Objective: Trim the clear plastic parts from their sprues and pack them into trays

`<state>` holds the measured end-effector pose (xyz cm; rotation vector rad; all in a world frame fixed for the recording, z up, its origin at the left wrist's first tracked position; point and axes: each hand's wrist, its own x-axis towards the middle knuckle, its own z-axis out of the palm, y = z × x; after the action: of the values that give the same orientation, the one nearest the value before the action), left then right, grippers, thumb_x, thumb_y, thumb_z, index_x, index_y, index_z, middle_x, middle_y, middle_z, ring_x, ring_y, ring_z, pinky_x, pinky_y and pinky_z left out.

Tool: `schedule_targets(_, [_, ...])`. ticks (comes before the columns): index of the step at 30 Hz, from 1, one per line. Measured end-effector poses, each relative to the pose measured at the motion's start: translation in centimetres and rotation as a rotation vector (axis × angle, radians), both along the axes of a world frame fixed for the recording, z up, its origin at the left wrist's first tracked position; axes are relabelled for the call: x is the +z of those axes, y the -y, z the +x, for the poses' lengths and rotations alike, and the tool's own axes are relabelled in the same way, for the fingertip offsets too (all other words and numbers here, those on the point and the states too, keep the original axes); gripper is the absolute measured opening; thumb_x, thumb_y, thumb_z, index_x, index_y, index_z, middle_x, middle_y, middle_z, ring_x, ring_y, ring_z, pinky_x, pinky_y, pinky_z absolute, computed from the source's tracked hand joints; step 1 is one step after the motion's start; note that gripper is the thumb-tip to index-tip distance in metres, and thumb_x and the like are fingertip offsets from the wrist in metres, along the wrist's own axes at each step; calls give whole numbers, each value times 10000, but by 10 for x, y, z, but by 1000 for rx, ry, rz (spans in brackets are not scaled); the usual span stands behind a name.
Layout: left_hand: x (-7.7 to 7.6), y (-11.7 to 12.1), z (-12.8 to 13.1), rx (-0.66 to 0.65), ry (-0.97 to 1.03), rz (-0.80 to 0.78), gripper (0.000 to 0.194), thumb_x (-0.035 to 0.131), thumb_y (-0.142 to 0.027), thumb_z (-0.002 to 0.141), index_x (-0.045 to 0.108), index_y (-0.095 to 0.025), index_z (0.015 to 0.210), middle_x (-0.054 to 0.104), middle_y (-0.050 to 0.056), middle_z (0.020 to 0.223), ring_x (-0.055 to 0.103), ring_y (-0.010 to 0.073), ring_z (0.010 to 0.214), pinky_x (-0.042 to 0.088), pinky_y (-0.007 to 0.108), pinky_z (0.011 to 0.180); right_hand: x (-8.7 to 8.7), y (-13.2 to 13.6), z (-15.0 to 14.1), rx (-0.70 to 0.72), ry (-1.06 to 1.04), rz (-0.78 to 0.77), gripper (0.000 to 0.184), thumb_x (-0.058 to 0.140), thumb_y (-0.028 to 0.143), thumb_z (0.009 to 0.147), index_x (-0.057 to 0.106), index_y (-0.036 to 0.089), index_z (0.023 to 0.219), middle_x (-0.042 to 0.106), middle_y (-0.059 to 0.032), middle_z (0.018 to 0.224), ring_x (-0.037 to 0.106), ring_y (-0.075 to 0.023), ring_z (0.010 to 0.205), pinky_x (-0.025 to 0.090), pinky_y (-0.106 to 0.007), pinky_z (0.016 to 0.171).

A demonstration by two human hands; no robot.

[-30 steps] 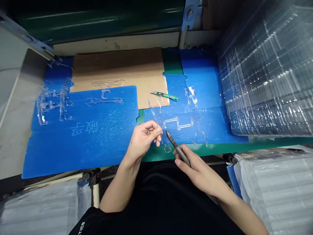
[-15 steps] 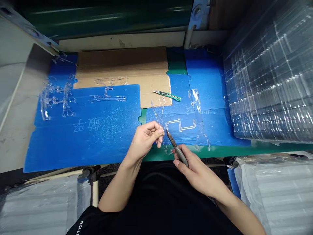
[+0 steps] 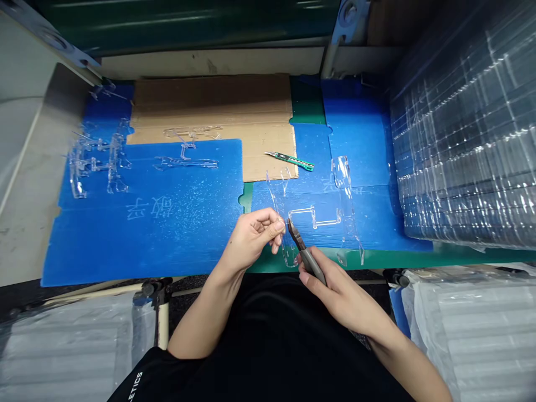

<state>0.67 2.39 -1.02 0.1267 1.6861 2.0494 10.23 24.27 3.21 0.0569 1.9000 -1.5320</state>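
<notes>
My left hand (image 3: pixel 260 233) pinches the near long side of a clear plastic molded part (image 3: pixel 288 254), fingers closed on it. That part is joined by a thin stepped clear runner (image 3: pixel 314 216) to a second clear long piece (image 3: pixel 347 195) on the right. My right hand (image 3: pixel 324 273) is wrapped round the grey handles of a pair of cutting pliers (image 3: pixel 309 258). The jaws of the pliers are at the left end of the runner, close beside my left fingertips. Whether the blades are closed on the plastic is too small to tell.
A green craft knife (image 3: pixel 290 161) lies on the brown cardboard (image 3: pixel 268 148). More clear plastic parts (image 3: pixel 186 163) lie on the blue sheet (image 3: pixel 188 234), with several others piled at the left (image 3: pixel 98 159). A tall stack of film-wrapped clear trays (image 3: pixel 464 151) stands at the right.
The view has shifted slightly, so the bench appears a little displaced. Both hands, the pliers and the clear part hold nearly the same position relative to one another.
</notes>
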Motion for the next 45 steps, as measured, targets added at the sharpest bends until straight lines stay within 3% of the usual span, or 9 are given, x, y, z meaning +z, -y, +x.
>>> schedule_targets(9, [-1,-3,-2,-94,37,16,342,800,-445,987,700,-162,824,629,-21,639,537,58,494,429,173,490,-7,-4,4,14,27,-120,155,507,407,1137,542,257,1139,596,-29,1071,553,-184,865,510,-370,816])
schedule_targets(18, [-12,-23,-4,-162,108,-38,431,796,-538,962,648,-169,795,621,-19,630,483,58,471,375,198,493,-35,-8,15,-215,192,-406,169,610,397,1094,565,234,1092,468,35,818,396,-117,658,395,-257,594])
schedule_targets(25, [-40,-32,-30,-220,62,-503,593,782,-728,851,610,-190,669,622,13,541,526,116,449,370,252,526,-87,-1,20,-433,301,-599,299,675,474,999,498,234,1022,404,83,750,279,-73,563,240,-212,502])
schedule_targets(31, [9,-21,-87,-225,-550,-1190,482,773,-639,922,703,-221,693,636,39,594,553,196,566,244,302,587,-72,-19,69,-426,335,-668,338,721,500,1012,546,211,1026,441,62,779,322,-79,588,285,-218,514])
schedule_targets(33, [22,-56,-113,-367,-863,-1071,317,797,-548,929,777,-243,849,703,55,748,602,214,678,222,307,619,-68,-23,81,-417,335,-676,352,723,515,1019,546,211,1034,430,62,786,316,-81,601,278,-220,524])
schedule_targets(36, [22,-141,-137,-901,-982,-752,199,907,-349,805,831,-289,979,774,49,994,648,209,785,252,305,647,-66,-24,90,-402,323,-661,373,729,536,1016,538,215,1037,411,63,791,311,-87,614,272,-229,537])
schedule_targets(39, [12,-212,-140,-1140,-748,-696,220,939,-129,659,760,-256,644,660,-10,645,531,172,583,280,322,648,-64,-26,93,-400,294,-613,365,703,534,1035,525,216,1026,387,64,792,302,-92,627,270,-239,558])
schedule_targets(42, [17,-224,-137,-1096,-630,-696,407,923,-81,673,612,-234,459,477,-45,443,380,139,462,281,334,623,-59,-29,93,-418,239,-547,347,662,538,1065,530,218,1039,371,64,786,311,-106,645,294,-250,582])
schedule_targets(45, [39,-186,-132,-1005,-672,-611,399,949,-175,707,606,-216,509,500,-51,457,389,114,448,307,311,586,-55,-32,89,-462,181,-483,314,635,531,1088,557,227,1104,413,46,828,364,-124,687,341,-263,623])
